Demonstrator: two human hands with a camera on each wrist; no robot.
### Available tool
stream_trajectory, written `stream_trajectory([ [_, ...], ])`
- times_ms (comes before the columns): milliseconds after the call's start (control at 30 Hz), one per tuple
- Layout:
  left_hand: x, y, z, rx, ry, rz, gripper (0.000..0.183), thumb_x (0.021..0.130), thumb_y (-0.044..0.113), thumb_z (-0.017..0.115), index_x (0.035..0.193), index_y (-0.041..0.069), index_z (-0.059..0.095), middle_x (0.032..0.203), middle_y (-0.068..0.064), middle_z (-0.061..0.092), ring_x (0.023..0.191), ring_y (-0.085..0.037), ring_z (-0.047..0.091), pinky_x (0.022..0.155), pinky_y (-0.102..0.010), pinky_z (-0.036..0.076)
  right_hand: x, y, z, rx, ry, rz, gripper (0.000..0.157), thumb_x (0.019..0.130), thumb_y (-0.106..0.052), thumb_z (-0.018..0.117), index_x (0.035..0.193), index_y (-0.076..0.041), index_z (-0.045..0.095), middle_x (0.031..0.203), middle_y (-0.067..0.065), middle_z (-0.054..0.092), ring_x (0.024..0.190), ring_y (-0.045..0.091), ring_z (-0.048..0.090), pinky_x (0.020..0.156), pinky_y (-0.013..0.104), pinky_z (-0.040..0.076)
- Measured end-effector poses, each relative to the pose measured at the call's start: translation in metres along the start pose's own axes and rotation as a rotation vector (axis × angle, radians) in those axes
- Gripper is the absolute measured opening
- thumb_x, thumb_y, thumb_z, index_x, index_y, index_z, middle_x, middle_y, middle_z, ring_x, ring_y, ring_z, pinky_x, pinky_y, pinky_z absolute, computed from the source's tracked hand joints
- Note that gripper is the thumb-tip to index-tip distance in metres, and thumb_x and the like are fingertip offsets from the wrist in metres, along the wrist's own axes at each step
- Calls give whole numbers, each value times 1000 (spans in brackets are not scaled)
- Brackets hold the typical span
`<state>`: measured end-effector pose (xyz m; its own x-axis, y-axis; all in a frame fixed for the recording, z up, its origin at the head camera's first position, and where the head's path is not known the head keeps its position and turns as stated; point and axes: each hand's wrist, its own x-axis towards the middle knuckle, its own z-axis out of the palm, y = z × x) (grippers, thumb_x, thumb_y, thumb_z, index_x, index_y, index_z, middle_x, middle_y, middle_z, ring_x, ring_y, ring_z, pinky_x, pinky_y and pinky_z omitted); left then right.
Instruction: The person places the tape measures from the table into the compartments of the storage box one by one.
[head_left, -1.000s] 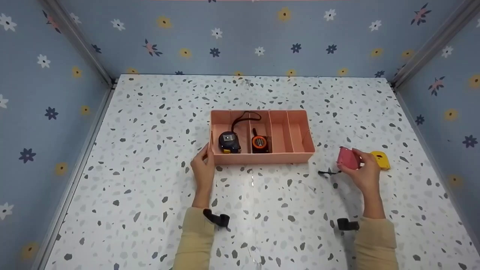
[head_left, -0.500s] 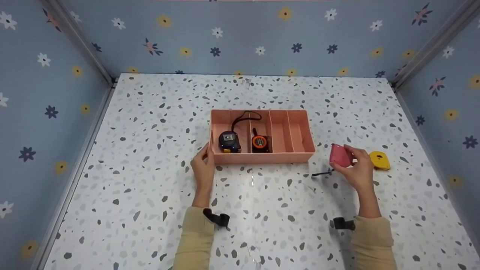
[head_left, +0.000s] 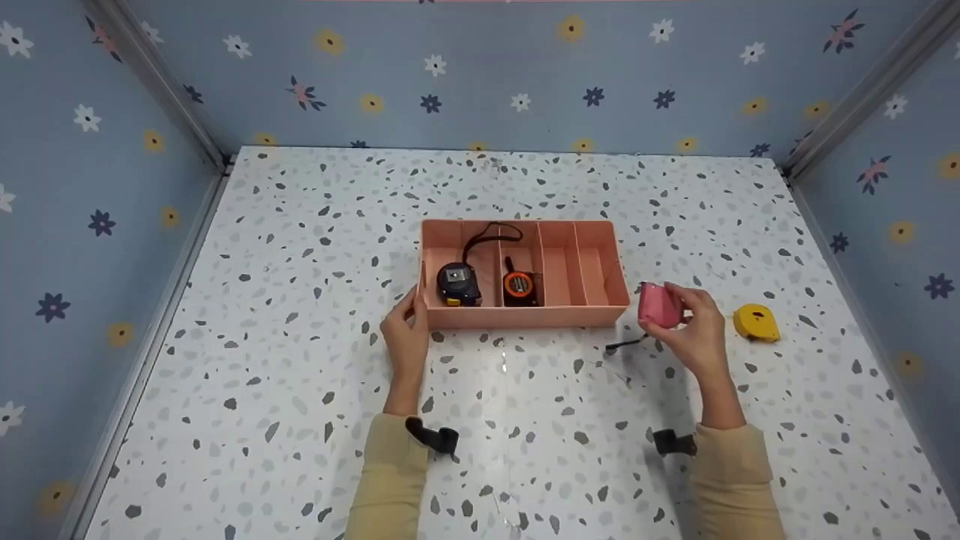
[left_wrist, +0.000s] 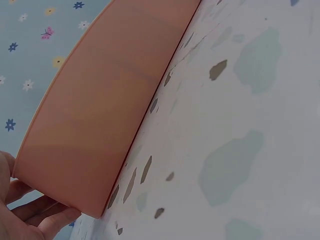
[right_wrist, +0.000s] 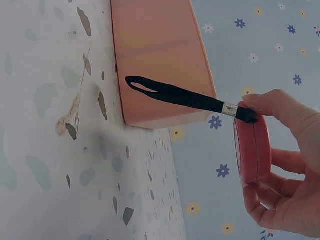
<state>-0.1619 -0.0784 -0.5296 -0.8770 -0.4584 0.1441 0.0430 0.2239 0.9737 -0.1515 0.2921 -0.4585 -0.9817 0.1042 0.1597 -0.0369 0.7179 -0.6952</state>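
My right hand (head_left: 699, 334) pinches a pinkish-red tape measure (head_left: 659, 306) between thumb and fingers, just off the right end of a pink divided box (head_left: 525, 318). The black wrist strap (right_wrist: 180, 97) of this tape measure sticks out toward the box in the right wrist view. My left hand (head_left: 406, 345) holds the box at its front left corner, thumb and fingers against the wall. Inside the box, a black tape measure (head_left: 458, 283) with a looped strap lies at the left. An orange-and-black tape measure (head_left: 519, 287) lies in a middle compartment.
A yellow tape measure (head_left: 757, 322) lies on the speckled white table (head_left: 300, 315), to the right of my right hand. Thin dividers (head_left: 577, 262) split the box into compartments. Flowered blue panels (head_left: 480, 75) stand at the back and both sides.
My right hand has carried the red tape measure left toward the box, away from the yellow one. My left hand and the box stay in place.
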Motion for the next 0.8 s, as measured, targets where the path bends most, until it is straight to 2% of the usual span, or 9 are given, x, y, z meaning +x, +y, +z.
stream_trajectory([
  [133,0,0,0,8,-4,-19,29,90,11,51,114,-2,58,110,-13,60,92,-19,58,79,-29,48,3,-4,4,-2,-28,9,63,67,-15,77,123,-1,49,114,18,47,97,29,44,79,42,46],
  [367,1,0,0,18,-5,-21,29,90,12,50,114,-2,58,110,-13,60,92,-18,58,79,-27,48,6,-12,11,32,-16,-64,62,65,-13,78,120,1,52,111,19,48,94,28,45,75,42,45],
  [800,0,1,0,-5,-6,-10,28,89,10,50,114,-2,58,109,-14,60,91,-20,58,79,-29,48,14,-26,24,71,-12,-131,61,62,-8,79,117,3,54,106,18,51,90,25,47,71,40,45],
])
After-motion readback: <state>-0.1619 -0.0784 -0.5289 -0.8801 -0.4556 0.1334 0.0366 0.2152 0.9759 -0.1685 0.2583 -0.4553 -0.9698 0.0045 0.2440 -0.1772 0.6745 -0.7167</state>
